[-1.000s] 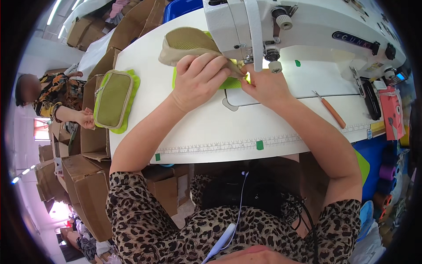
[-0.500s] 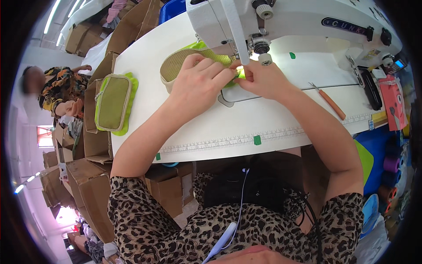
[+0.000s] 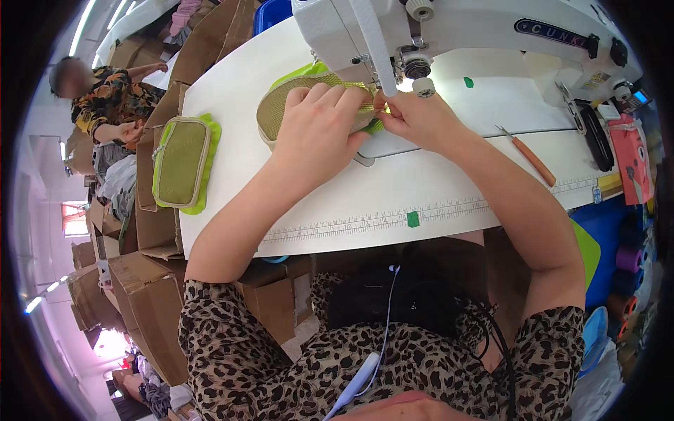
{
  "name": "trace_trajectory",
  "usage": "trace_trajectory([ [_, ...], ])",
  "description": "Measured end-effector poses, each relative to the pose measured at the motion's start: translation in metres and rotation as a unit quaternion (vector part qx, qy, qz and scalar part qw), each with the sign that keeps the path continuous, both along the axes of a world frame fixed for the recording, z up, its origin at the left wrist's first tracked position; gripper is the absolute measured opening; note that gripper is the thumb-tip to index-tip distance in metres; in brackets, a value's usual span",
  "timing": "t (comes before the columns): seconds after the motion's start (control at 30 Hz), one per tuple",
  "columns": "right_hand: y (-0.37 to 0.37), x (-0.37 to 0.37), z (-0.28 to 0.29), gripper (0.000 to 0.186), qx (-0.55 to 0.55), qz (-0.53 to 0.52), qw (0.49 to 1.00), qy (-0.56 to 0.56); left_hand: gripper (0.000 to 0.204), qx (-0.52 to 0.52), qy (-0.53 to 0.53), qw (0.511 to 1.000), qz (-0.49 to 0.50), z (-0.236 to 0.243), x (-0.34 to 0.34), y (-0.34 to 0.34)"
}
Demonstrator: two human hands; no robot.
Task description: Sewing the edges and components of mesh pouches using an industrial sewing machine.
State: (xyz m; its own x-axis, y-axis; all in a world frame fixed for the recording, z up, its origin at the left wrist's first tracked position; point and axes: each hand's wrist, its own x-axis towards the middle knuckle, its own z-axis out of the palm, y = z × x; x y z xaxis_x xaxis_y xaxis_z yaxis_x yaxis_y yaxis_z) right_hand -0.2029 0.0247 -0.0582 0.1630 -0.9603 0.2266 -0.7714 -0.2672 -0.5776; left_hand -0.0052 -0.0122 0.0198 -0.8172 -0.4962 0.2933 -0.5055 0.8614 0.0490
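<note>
A green mesh fabric piece point(image 3: 272, 116) with beige edging and a bright green border lies under the head of the white sewing machine point(image 3: 470, 31). My left hand point(image 3: 316, 126) is over its right part, fingers curled down onto the mesh and thumb toward the near edge. Close to the needle area, my right hand point(image 3: 421, 121) pinches the piece's right edge between thumb and forefinger. The fingertips of both hands are only a little apart. The needle and the exact pinch are partly hidden by the machine head and fingers.
A finished-looking green pouch point(image 3: 184, 163) lies at the table's left. A pointed tool with a wooden handle point(image 3: 532, 160) rests at right, near a black-handled tool point(image 3: 595, 140) and a red box point(image 3: 630, 158). Cardboard boxes point(image 3: 147, 302) stand at left, where a co-worker point(image 3: 112, 98) is.
My left thumb has drawn back from the right hand, and the left fingers have settled flatter over the mesh. My right hand has shifted slightly. The co-worker has moved to the right.
</note>
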Motion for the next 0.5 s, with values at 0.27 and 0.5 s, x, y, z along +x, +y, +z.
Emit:
trace_trajectory([
  [0.27, -0.002, 0.003, 0.0, 0.015, -0.01, 0.009, 1.0, -0.01, 0.016, -0.051, -0.029, 0.997, 0.057, -0.015, -0.008, -0.003],
  [0.5, 0.0, 0.004, -0.004, 0.015, -0.033, -0.008, 0.999, 0.011, 0.014, -0.009, -0.033, 0.996, 0.077, -0.015, -0.014, 0.002],
])
